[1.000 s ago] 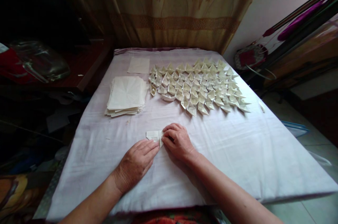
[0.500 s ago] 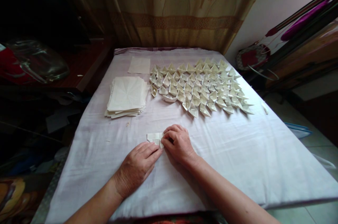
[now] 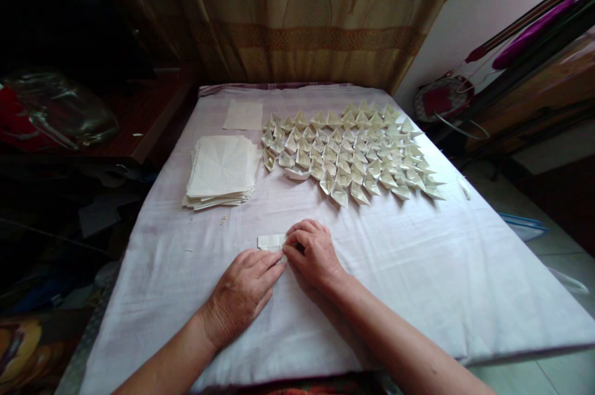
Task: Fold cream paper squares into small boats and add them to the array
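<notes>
A small folded piece of paper (image 3: 271, 241) lies on the white cloth near the middle of the table. My left hand (image 3: 245, 286) comes in from the lower left, its fingertips pressed together on the paper's near edge. From the right, my right hand (image 3: 313, 252) pinches the paper's right end between thumb and fingers, covering that part. The two hands almost meet at the thumbs. Beyond them, many folded paper boats (image 3: 346, 153) stand in crowded rows. To the left is a stack of square paper sheets (image 3: 222, 165) with crease lines showing on top.
One single paper sheet (image 3: 243, 115) lies behind the stack. A white cloth (image 3: 418, 271) covers the table, with a small white object (image 3: 465, 188) near its right edge. A patterned curtain (image 3: 302, 35) hangs behind. At left, a dark wooden desk (image 3: 153, 116) carries a clear plastic bag (image 3: 65, 110).
My left fingers have slid slightly up over the paper's near edge, covering more of it. My right hand keeps its pinch. The whole view has shifted a little.
</notes>
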### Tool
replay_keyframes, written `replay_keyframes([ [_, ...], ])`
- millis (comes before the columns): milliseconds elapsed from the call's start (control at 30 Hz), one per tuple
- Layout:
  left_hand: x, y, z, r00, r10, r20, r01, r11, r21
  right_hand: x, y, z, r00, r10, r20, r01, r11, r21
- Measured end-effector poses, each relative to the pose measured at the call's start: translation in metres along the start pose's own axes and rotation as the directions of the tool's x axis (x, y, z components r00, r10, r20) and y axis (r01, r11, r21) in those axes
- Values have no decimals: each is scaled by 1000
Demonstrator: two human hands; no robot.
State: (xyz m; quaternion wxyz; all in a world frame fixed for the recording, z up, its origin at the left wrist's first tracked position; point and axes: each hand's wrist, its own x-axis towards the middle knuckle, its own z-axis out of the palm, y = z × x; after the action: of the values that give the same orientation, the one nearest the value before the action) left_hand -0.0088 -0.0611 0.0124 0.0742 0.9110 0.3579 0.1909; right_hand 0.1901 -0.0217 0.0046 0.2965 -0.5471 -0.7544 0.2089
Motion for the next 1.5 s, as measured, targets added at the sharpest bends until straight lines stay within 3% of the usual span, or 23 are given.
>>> replay_keyframes([
  [467,0,1,2,1000,7,26,-8,999,45,-6,1,-6,998,-47,33,46,999,28],
  [767,3,1,1,998,12,61,-15,998,54,-2,24,-17,999,44,-29,-46,996,-80],
  [1033,6,4,-1,994,-9,113,0,997,76,-13,6,-8,998,-11,-69,5,997,-81],
  [1500,15,16,1,972,-165,167,146,982,118,-12,5,-3,996,57,-67,-63,995,-80],
])
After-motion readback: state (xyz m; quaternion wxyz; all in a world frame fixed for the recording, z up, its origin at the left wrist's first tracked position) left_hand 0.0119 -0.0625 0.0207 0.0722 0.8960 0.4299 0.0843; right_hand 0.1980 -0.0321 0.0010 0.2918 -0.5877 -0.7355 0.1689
